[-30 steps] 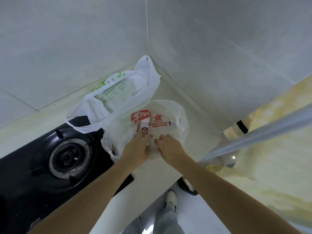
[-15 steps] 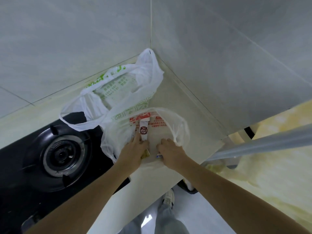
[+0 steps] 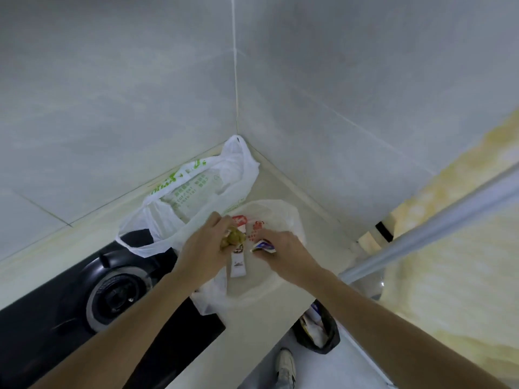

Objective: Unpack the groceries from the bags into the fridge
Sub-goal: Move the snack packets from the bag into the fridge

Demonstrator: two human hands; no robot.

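Blur and curled fingers hide most of the knobbly yellow-green lump (image 3: pixel 233 237) the left hand (image 3: pixel 202 248) grips mid-frame, over the clear bag (image 3: pixel 283 217) on the worktop (image 3: pixel 269 313). Right hand (image 3: pixel 283 252) pinches a small blue-red packet (image 3: pixel 263 245), half covered. White tube (image 3: pixel 238 263) runs lengthwise toward the bottom edge.

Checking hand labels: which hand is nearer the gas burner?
Left. The left hand grips a yellowish-green item over the clear bag, just right of the gas burner. The right hand grips a small packet farther right, beyond the left hand.
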